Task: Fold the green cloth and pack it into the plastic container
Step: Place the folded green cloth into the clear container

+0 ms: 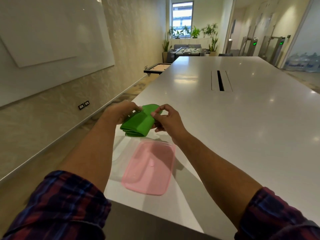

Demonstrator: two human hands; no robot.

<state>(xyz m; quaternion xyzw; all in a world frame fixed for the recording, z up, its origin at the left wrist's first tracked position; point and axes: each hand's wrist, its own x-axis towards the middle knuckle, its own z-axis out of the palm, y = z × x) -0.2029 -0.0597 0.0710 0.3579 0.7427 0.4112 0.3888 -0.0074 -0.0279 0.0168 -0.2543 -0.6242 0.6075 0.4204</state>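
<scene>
My left hand [119, 114] and right hand [166, 120] both pinching the folded green cloth [138, 122] at frame centre, held above the table [242, 118], pink plastic container [149, 168] just below it

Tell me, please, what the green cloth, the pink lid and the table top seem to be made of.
Green cloth: a soft, matte textile, perhaps microfibre; it folds into thick layers and shows no shine.
Pink lid: thin, translucent plastic; the table shows faintly through it, and its rim looks moulded.
Table top: a hard, glossy white surface, perhaps laminate or stone; it reflects the ceiling lights.
</scene>
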